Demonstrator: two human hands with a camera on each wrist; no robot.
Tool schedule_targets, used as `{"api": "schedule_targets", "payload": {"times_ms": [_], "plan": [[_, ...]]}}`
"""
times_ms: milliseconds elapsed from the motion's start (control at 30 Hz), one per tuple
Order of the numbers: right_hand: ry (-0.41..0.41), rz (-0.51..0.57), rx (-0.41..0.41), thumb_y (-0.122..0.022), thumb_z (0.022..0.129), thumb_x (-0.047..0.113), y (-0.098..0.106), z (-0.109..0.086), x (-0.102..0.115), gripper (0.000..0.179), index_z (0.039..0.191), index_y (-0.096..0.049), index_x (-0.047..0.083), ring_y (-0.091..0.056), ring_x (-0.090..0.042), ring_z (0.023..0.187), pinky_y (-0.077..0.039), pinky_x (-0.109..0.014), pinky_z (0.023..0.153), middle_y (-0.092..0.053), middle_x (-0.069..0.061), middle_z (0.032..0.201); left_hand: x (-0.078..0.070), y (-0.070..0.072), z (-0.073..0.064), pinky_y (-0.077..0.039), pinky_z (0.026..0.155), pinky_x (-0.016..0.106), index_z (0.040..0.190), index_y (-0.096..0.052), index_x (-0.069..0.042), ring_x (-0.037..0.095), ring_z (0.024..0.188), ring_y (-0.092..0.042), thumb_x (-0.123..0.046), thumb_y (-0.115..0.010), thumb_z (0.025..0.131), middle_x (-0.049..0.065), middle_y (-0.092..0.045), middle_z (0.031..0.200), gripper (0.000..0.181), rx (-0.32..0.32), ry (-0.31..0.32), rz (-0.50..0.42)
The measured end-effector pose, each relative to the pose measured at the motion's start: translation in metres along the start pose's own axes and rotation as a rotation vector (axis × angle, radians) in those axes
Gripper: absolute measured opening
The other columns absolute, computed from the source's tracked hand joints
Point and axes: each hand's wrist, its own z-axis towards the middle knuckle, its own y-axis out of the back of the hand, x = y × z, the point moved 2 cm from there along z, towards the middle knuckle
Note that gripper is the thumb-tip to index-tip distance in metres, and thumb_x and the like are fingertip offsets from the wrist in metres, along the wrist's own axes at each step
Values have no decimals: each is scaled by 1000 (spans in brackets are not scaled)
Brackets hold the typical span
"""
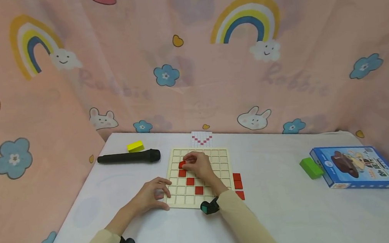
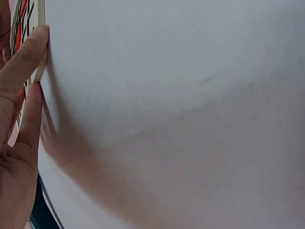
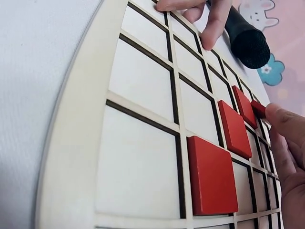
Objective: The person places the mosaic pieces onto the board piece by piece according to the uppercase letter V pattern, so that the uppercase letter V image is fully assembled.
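A pale wooden grid board [image 1: 184, 206] lies on the table. Between thumb and fingers, my right hand [image 1: 200, 167] pinches a red square tile [image 1: 182, 164] over the board's left part; the right wrist view shows this tile tilted. Three red tiles sit in cells along a diagonal, the nearest being a red tile [image 3: 213, 176] beside the bare front cells. My left hand [image 1: 154, 194] rests at the board's left edge, fingertips on the rim and thumb by the near corner. In the left wrist view, two of its fingers [image 2: 29, 52] touch the board's side.
Loose red tiles [image 1: 237, 176] lie just right of the board. Behind it is a paper card [image 1: 202, 139] with a V of red squares. A black microphone [image 1: 128, 157] and yellow block [image 1: 135, 146] lie left; a green block [image 1: 311, 168] and blue box [image 1: 356, 167] are far right.
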Motion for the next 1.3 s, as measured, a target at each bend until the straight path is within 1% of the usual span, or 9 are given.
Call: {"api": "schedule_targets", "payload": {"times_ms": [133,333,400,600,800,933,1100,1167,1300], "plan": [[11,13,-15,-77,78,1,-1,0,1,22,98,-69,-2,-66,-23,83,-58,-32,79,-70,-14,92,-1,0,0,-52,94,30,80,-68,-19,32,124,-46,-14,-87,65,5,-55,127,25,-1,14,14],[-12,19,-10,-77,78,2,-5,-1,-1,22,98,-69,-1,-66,-19,81,-57,-27,74,-70,-13,91,-3,-2,1,-52,95,34,80,-68,-18,33,122,-47,-14,-88,65,6,-56,126,25,-3,7,25],[-21,14,-10,-77,78,3,-6,-1,-1,23,99,-70,0,-66,-18,81,-57,-26,74,-71,-12,92,-4,-2,1,-52,94,34,80,-68,-17,33,122,-47,-13,-88,65,6,-55,126,25,-3,13,18],[-30,38,-10,-76,79,1,-7,-1,-1,24,102,-69,-1,-69,-21,85,-58,-31,78,-71,-12,95,-6,-2,0,-53,91,29,80,-68,-18,33,123,-46,-12,-88,65,5,-55,126,26,-3,35,-10],[-48,93,29,-74,82,1,-10,0,-1,23,104,-67,-3,-70,-22,87,-58,-30,80,-70,-13,97,-5,-1,1,-53,91,28,80,-68,-18,32,123,-46,-12,-88,65,5,-54,127,26,2,34,-10],[-48,81,50,-72,84,3,-10,0,-1,21,104,-67,-2,-69,-21,88,-58,-29,81,-70,-12,97,-3,-2,2,-53,92,29,80,-68,-18,33,123,-46,-13,-88,65,5,-55,126,26,-3,25,1],[-15,98,60,-71,84,0,2,-3,0,22,105,-67,-4,-68,-25,91,-58,-29,81,-69,-16,100,-2,-3,2,-53,92,29,79,-67,-17,33,123,-47,-12,-88,64,6,-55,126,26,-12,21,11],[-8,132,67,-70,84,-2,10,-6,-2,23,106,-66,-5,-68,-28,93,-58,-29,81,-68,-19,103,-2,-2,1,-53,92,29,79,-67,-17,33,123,-47,-11,-88,63,6,-56,126,26,-17,23,13],[4,127,77,-70,85,0,31,-14,-8,25,109,-66,-3,-67,-27,95,-57,-27,83,-67,-18,107,-1,-2,0,-53,91,28,78,-67,-17,33,122,-47,-11,-88,63,6,-56,126,27,-24,29,18]]}}
